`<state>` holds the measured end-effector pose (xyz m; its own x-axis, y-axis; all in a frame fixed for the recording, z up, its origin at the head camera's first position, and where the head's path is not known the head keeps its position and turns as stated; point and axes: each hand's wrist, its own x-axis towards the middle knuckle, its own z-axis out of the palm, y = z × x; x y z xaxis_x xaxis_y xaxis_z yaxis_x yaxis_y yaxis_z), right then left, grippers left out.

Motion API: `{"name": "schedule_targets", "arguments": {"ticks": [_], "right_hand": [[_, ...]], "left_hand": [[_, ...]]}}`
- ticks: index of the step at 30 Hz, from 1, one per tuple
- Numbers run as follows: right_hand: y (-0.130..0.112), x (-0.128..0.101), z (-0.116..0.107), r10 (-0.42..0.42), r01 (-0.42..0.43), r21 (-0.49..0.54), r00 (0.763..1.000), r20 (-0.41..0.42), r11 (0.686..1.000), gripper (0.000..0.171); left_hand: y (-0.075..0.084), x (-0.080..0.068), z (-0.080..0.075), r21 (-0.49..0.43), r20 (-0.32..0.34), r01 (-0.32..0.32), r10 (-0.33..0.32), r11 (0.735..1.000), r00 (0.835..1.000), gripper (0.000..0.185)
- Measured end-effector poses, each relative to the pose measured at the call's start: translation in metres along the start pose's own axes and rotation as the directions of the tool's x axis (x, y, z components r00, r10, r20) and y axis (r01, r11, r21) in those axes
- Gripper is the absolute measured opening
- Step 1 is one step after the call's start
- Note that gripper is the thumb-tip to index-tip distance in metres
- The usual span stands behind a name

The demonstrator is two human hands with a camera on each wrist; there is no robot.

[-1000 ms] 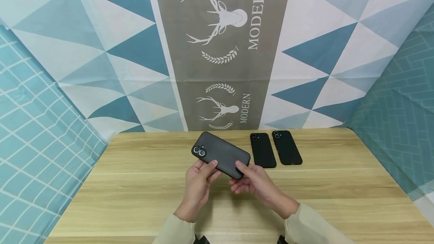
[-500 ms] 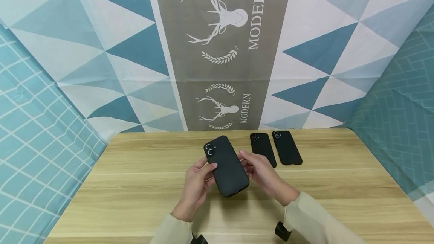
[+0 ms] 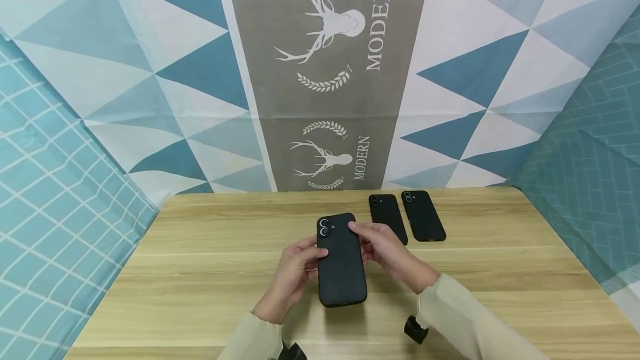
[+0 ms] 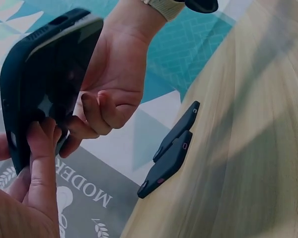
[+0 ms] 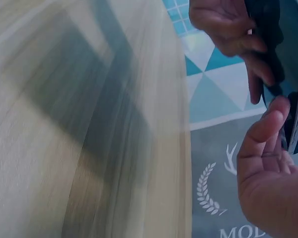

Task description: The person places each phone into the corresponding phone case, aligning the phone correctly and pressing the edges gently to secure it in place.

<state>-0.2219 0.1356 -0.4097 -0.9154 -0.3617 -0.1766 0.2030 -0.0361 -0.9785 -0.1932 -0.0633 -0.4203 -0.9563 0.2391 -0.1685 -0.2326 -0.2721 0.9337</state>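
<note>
Both hands hold a black phone (image 3: 341, 263) above the table (image 3: 200, 271), near its middle, camera end far. The left hand (image 3: 295, 274) pinches its left edge, the right hand (image 3: 385, 249) curls its fingers round the right edge. Two more phones (image 3: 406, 216) lie flat side by side, far right.

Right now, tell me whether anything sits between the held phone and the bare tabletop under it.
Nothing visible does. Both the left hand and right hand grip the black phone above bare wooden table; the two other phones lie farther back, to the right.
</note>
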Motion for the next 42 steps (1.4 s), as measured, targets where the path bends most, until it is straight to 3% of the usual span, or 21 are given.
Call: {"name": "schedule_targets", "arguments": {"ticks": [4,12,15,20,27,32,35,37,39,42], "right_hand": [[0.003,0.002,-0.005,-0.012,0.012,0.008,1.0,0.007,1.0,0.023],[0.002,-0.004,-0.005,-0.034,0.041,0.129,0.998,-0.055,0.991,0.016],[0.001,-0.008,-0.005,-0.059,0.073,0.187,0.995,-0.076,0.98,0.016],[0.001,-0.011,-0.004,-0.094,0.129,0.276,0.986,-0.138,0.952,0.015],[0.001,-0.011,-0.004,-0.114,0.186,0.285,0.961,-0.251,0.94,0.012],[0.003,-0.012,-0.003,-0.098,0.176,0.315,0.964,-0.248,0.933,0.01],[0.003,-0.013,-0.004,-0.101,0.161,0.289,0.972,-0.212,0.944,0.016],[0.004,-0.014,-0.005,-0.093,0.14,0.229,0.974,-0.205,0.963,0.03],[0.005,-0.014,-0.007,-0.067,0.103,0.158,0.974,-0.218,0.982,0.047],[0.007,-0.015,-0.009,-0.019,0.033,0.05,0.965,-0.26,0.998,0.058]], "left_hand": [[-0.001,0.002,0.001,0.038,0.035,0.013,-0.015,0.999,0.999,0.055],[0.0,0.002,0.0,0.095,-0.01,0.008,-0.007,0.995,1.0,0.049],[0.001,0.002,-0.002,0.059,-0.003,0.006,-0.006,0.998,1.0,0.046],[0.001,-0.002,-0.006,-0.054,0.056,0.048,-0.045,0.997,0.997,0.038],[-0.002,-0.005,-0.009,-0.004,0.19,0.102,-0.1,0.995,0.977,0.038],[-0.005,-0.006,-0.006,-0.021,0.202,0.081,-0.075,0.997,0.977,0.024],[-0.004,-0.007,-0.007,-0.047,0.191,0.02,-0.011,0.999,0.981,0.016],[-0.004,-0.008,-0.009,-0.049,0.185,-0.008,0.017,0.999,0.983,0.014],[-0.002,-0.009,-0.011,-0.033,0.182,-0.023,0.029,0.999,0.983,0.013],[0.0,-0.009,-0.012,0.0,0.173,-0.027,0.027,1.0,0.984,0.014]]}}
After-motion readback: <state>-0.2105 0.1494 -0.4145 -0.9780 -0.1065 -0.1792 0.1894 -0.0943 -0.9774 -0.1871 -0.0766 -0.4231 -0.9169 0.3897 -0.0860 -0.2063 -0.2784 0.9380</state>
